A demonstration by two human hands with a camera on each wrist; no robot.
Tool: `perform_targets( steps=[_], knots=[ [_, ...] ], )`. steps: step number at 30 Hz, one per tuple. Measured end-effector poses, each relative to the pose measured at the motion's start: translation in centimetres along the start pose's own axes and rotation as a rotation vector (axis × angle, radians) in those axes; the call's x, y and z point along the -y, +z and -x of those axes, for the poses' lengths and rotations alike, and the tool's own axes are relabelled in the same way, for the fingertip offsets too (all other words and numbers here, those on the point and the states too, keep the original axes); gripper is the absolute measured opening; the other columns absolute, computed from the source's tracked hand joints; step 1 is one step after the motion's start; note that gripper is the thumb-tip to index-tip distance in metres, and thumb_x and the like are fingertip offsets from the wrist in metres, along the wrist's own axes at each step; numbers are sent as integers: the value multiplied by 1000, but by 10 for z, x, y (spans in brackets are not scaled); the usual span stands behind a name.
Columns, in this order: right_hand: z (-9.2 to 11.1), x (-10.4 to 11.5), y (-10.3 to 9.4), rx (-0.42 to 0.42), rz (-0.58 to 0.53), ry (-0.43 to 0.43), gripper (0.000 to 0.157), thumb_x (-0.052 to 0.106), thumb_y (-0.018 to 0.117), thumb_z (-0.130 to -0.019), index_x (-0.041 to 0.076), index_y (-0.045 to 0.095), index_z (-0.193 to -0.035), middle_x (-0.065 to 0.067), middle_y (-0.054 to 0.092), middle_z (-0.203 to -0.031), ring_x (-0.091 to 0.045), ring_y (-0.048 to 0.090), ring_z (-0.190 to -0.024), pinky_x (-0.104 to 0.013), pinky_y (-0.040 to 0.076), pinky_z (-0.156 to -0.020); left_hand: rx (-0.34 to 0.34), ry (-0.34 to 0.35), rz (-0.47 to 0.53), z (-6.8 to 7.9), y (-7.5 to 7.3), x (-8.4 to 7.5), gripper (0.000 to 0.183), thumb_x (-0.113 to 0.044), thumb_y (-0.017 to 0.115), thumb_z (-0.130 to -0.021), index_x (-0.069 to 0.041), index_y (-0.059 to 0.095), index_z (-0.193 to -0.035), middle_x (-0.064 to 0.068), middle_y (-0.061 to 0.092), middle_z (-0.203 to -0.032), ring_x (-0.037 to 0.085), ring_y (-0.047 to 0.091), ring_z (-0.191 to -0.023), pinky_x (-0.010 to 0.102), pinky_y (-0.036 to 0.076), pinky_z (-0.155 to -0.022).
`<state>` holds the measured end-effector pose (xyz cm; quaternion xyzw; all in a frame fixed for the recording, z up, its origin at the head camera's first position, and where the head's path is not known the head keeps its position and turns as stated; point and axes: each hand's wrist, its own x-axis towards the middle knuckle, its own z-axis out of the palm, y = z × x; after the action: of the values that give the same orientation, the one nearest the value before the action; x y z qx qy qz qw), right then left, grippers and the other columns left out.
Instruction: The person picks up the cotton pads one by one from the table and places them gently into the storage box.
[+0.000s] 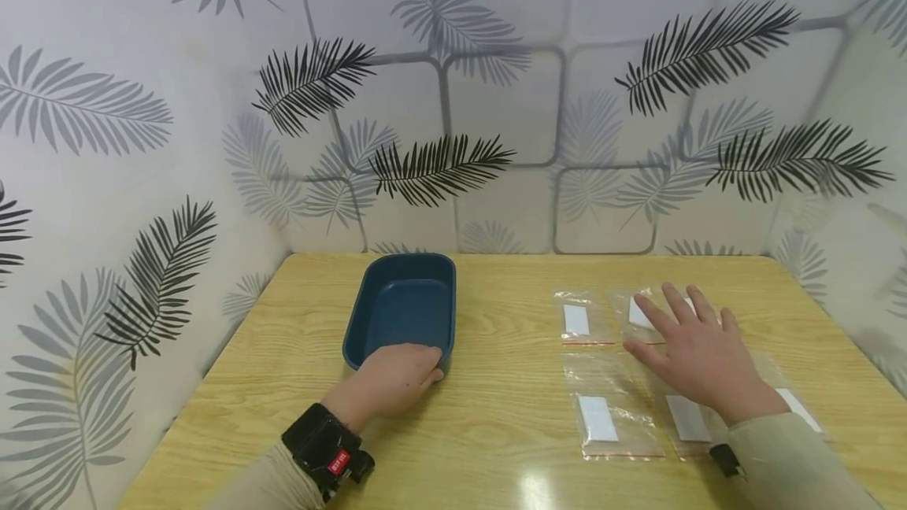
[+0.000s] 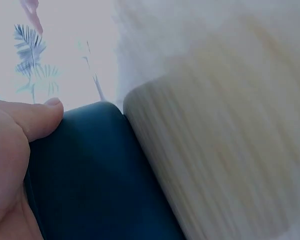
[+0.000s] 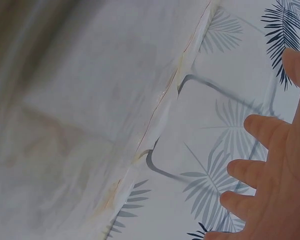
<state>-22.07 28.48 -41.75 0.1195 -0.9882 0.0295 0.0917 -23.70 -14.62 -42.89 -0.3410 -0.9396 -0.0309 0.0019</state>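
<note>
A dark blue rectangular plastic tub (image 1: pixel 407 313) stands on the left part of the table, its inside bare. My left hand (image 1: pixel 397 376) grips the near end of its rim. In the left wrist view the thumb (image 2: pixel 45 117) lies along the edge of the tub (image 2: pixel 97 170). Over on the right, my right hand (image 1: pixel 701 349) is spread flat above several clear zip bags, with fingers straight and nothing held. White rectangular pieces show in the bags, including a back-left bag (image 1: pixel 576 321) and a front-left bag (image 1: pixel 598 419). The hand and forearm partly hide the others.
The light wood table (image 1: pixel 496 384) reaches back to a wall (image 1: pixel 510 116) patterned with leaves. Walls also rise at the left and right. A dark strap with a device (image 1: pixel 327 447) sits on the left wrist.
</note>
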Motion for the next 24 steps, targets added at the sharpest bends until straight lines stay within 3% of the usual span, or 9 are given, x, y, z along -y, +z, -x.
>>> perform_targets(
  steps=[24],
  knots=[
    [-1, -2, 3, 0, -2, -1, 80, 71, 38, -99, 16, 37, -157, -27, 25, -160, -55, 15, -144, -80, 16, -102, 59, 30, -4, -41, 7, -86, 20, -31, 58, -104, -18, 57, -89, -9, 52, -72, 9, 55, -66, 31, 47, -56]
  ],
)
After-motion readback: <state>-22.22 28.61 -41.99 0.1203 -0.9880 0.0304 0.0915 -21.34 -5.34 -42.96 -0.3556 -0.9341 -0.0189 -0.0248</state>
